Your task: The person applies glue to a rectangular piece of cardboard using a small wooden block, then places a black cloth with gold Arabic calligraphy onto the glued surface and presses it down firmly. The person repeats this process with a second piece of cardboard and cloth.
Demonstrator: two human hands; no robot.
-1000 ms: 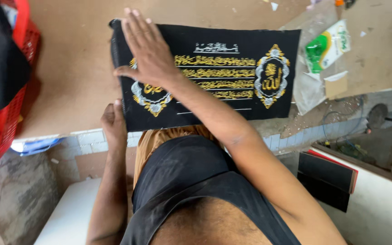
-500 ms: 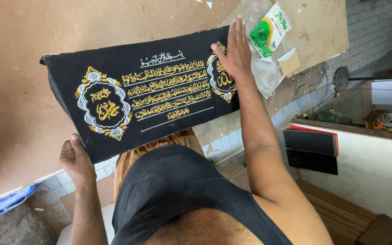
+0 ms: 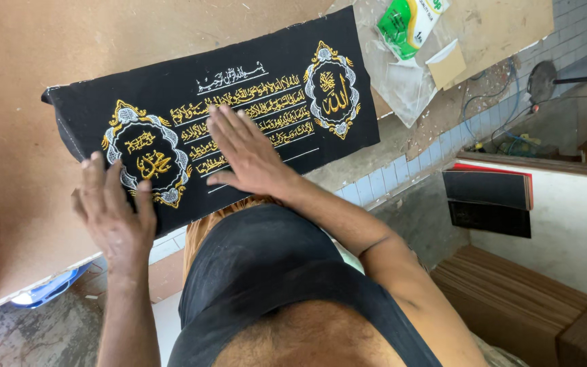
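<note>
Both hands lie flat on a black cloth (image 3: 239, 109) spread across a brown board (image 3: 49, 81). The left hand (image 3: 113, 211) rests at the cloth's near left corner, fingers open and a little spread, fingertips touching the edge of the left gold medallion (image 3: 145, 162) and the palm reaching past the cloth's lower hem. The right hand (image 3: 246, 156) presses the middle of the cloth, fingers straight and close together, pointing up and left over the lines of gold script (no finger curls round anything; neither hand grips).

The cloth is a long rectangle lying aslant, its left end lower in the picture than its right, with its near edge along the board's front edge. A second gold medallion (image 3: 333, 90) sits near its right end, uncovered. The cloth's left end looks folded or thick at the corner.

Just past the right end lies a clear plastic bag (image 3: 402, 81), with a green and white packet (image 3: 409, 24) and a tan card (image 3: 446, 64) on it. Below the board runs a band of pale tiles (image 3: 388, 180). To the right, well apart from the hands, a black book with a red edge (image 3: 487, 190) rests on a white surface, and a stack of brown boards (image 3: 511, 299) stands below it. The person wears a black sleeveless top (image 3: 273, 272).
</note>
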